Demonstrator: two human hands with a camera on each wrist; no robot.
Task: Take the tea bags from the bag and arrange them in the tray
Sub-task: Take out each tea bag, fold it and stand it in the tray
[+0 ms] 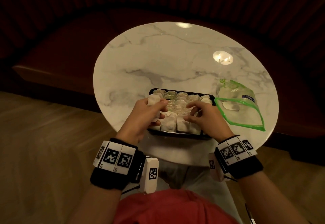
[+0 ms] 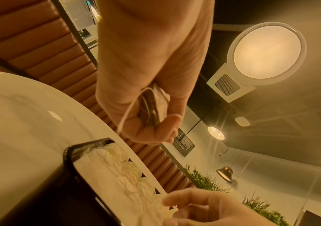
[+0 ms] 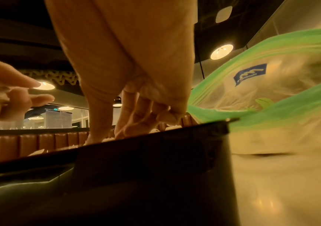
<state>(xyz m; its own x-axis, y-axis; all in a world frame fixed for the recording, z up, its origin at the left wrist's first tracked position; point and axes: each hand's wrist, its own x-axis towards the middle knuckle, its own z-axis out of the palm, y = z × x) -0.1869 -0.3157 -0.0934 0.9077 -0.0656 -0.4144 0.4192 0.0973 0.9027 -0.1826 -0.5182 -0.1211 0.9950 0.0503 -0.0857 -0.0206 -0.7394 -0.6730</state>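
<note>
A black tray point(image 1: 175, 135) near the table's front edge holds several rows of white tea bags point(image 1: 181, 98). My left hand point(image 1: 158, 111) hovers over the tray's left end and grips a small bundle of tea bags point(image 1: 153, 100); in the left wrist view the bundle point(image 2: 155, 100) sits in the curled fingers with a string hanging out. My right hand point(image 1: 190, 113) is over the tray's middle, bent fingertips touching the tea bags there. In the right wrist view its fingers point(image 3: 128, 126) reach down behind the tray wall point(image 3: 155, 160). The clear, green-edged zip bag point(image 1: 241, 107) lies right of the tray with tea bags inside.
The round marble table point(image 1: 158, 62) is bare behind the tray. A dark padded bench point(image 1: 61, 51) curves round its far side. Wooden floor lies to the left. The zip bag's open mouth point(image 3: 271, 85) touches the tray's right corner.
</note>
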